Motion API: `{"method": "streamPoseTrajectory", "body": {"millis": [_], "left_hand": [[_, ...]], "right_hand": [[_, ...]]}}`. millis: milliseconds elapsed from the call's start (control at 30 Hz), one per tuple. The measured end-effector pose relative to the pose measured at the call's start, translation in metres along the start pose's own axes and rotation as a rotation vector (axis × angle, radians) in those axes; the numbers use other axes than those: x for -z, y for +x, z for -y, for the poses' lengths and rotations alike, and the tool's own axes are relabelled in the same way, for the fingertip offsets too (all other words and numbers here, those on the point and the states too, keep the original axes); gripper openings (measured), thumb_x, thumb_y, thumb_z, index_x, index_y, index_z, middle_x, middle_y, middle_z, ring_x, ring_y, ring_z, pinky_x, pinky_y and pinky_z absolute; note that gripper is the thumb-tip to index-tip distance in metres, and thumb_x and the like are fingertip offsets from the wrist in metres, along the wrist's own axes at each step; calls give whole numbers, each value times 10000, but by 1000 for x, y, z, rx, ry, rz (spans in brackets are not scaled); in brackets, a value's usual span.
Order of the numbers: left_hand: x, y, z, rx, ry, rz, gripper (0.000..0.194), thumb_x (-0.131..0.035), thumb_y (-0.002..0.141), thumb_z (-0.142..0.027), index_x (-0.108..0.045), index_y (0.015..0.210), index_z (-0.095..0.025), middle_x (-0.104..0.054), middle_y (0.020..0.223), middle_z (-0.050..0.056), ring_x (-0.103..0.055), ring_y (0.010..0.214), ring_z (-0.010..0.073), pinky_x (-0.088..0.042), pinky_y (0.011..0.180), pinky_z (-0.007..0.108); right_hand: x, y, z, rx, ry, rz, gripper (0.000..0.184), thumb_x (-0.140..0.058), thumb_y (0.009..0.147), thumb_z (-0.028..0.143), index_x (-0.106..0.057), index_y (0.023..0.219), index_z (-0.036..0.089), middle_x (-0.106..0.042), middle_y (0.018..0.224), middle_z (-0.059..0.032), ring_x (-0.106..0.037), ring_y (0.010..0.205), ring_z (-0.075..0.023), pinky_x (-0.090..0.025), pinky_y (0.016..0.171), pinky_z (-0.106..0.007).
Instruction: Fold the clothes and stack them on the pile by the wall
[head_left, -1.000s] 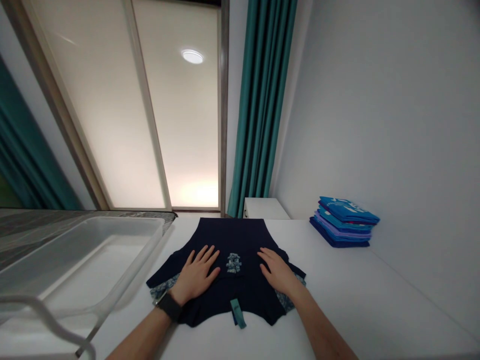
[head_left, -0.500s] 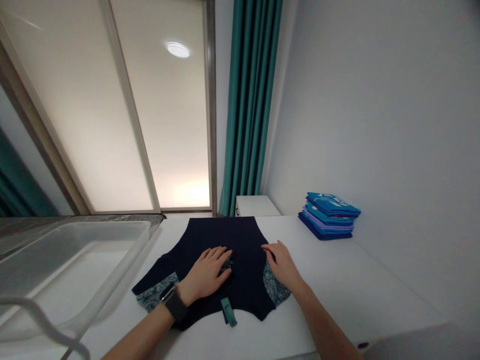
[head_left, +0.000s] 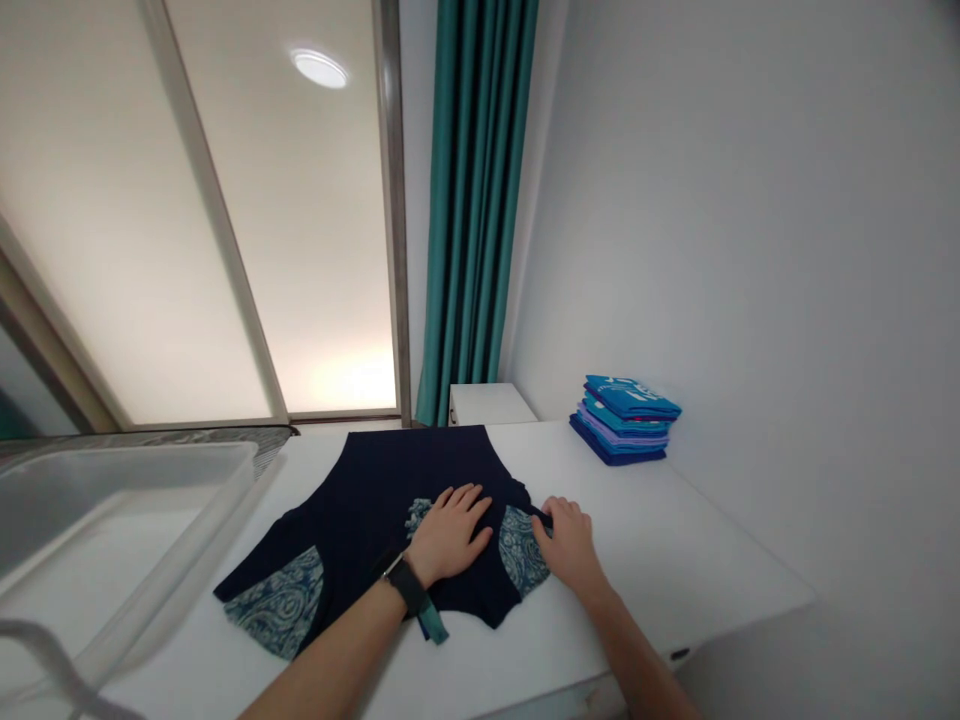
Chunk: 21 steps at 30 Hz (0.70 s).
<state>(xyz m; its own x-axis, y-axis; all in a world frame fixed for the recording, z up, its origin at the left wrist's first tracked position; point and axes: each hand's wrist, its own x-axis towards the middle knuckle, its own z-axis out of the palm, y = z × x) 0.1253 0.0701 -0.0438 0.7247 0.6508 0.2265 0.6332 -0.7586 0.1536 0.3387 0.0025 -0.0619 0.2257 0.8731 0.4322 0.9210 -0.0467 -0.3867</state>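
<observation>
A dark navy shirt (head_left: 375, 490) with blue-and-white swirl-patterned sleeve parts lies spread on a white table, its neck opening towards me. My left hand (head_left: 450, 535) rests flat on its middle with the fingers stretched out, partly covering a small patterned patch. A dark watch is on that wrist. At the right sleeve, my right hand (head_left: 568, 540) pinches the dark edge between thumb and fingers, beside the patterned cloth. A green tag (head_left: 433, 622) sticks out by the neckline, partly behind my left wrist.
A translucent plastic bin (head_left: 225, 510) stands on the left, with a grey curved handle in front. Folded clothes (head_left: 626, 420) in blue and purple are stacked at the back right near the wall. Behind the table are a small white cabinet (head_left: 491, 403) and a green curtain (head_left: 480, 200).
My left hand has slid right across the shirt, uncovering more of the left sleeve and the middle patch. My right hand now grips the right sleeve's edge. The view has turned slightly right.
</observation>
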Motion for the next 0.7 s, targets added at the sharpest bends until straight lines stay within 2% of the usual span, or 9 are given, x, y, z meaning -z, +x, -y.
{"method": "streamPoseTrajectory", "body": {"millis": [67,133,200,267,300,400,500,700], "left_hand": [[-3,-1,1,-4,5,-9,465,-397,946,-418,-485,1360,-226,-445,1464,91,-370,1362,253,-261,1129,466],[-3,-1,1,-8,7,-14,464,-393,947,-417,-482,1361,-230,-447,1462,88,-374,1358,253,-261,1129,466],[-2,-2,1,-14,6,-15,464,-393,947,-418,-476,1366,-237,-449,1461,85,-373,1359,250,-262,1127,464],[-1,-2,1,-20,4,-13,470,-390,949,-424,-459,1380,-251,-445,1465,79,-364,1365,249,-260,1127,467],[-1,-2,1,-22,2,-10,474,-387,950,-429,-450,1388,-260,-441,1468,75,-359,1368,249,-259,1127,471],[0,-3,1,-25,-2,2,483,-378,952,-447,-437,1398,-272,-426,1480,70,-351,1373,252,-257,1127,479],[0,-3,1,-22,3,8,482,-379,950,-453,-453,1388,-266,-425,1479,75,-352,1371,255,-259,1126,481],[0,-2,1,-21,12,3,477,-379,951,-439,-459,1386,-259,-430,1476,75,-351,1371,252,-259,1130,475]], "right_hand": [[1,2,1,-64,228,4,156,-443,883,349,-485,799,224,-565,701,-1,-536,683,-183,-362,640,-278],[2,3,0,-126,366,9,147,-412,890,347,-487,912,222,-556,669,23,-528,599,-169,-347,576,-264],[2,3,-3,-155,309,30,215,-415,865,268,-488,1057,203,-582,684,20,-552,600,-174,-343,587,-268],[1,3,-6,-143,128,69,332,-435,821,183,-496,1148,184,-632,742,-10,-600,690,-190,-348,659,-282],[0,3,-7,-132,37,87,347,-449,811,166,-517,1151,183,-657,784,-30,-618,754,-200,-346,702,-292],[0,7,-9,-128,-120,145,214,-455,876,242,-613,1017,210,-702,873,-63,-634,872,-217,-324,783,-314],[3,18,-10,-128,-130,224,282,-387,946,331,-646,925,223,-722,870,-55,-646,866,-212,-315,779,-315],[-1,53,-9,-102,-47,312,284,-379,942,288,-655,954,224,-711,864,-48,-633,873,-205,-330,784,-313]]}}
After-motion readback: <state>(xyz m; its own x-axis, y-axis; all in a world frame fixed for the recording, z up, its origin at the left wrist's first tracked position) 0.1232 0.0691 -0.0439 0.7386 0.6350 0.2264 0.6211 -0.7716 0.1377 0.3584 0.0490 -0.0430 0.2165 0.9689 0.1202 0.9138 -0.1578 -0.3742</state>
